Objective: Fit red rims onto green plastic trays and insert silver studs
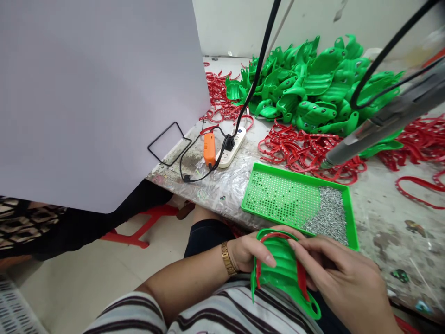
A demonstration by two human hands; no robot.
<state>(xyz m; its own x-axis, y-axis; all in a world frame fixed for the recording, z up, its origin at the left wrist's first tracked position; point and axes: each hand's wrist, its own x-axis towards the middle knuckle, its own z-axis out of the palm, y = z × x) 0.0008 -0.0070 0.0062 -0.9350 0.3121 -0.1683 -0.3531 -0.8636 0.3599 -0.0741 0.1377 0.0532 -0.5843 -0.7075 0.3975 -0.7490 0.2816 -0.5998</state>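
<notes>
gripping green plastic moulding (pixel 285 273) with both hands, long axis running from ahead of them back past the right hand | left hand (pixel 248 253) half closed on it | right hand (pixel 333 273) pinching red plastic strip (pixel 301 278) at its rim | green tray of metal studs (pixel 352 218) just ahead

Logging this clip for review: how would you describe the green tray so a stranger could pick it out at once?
On the stained workbench, near the heaped green moulded parts and red strips, lies a shallow rectangular tray. Its floor shows rows of small holes, with silver pins piled at its right end.
</notes>
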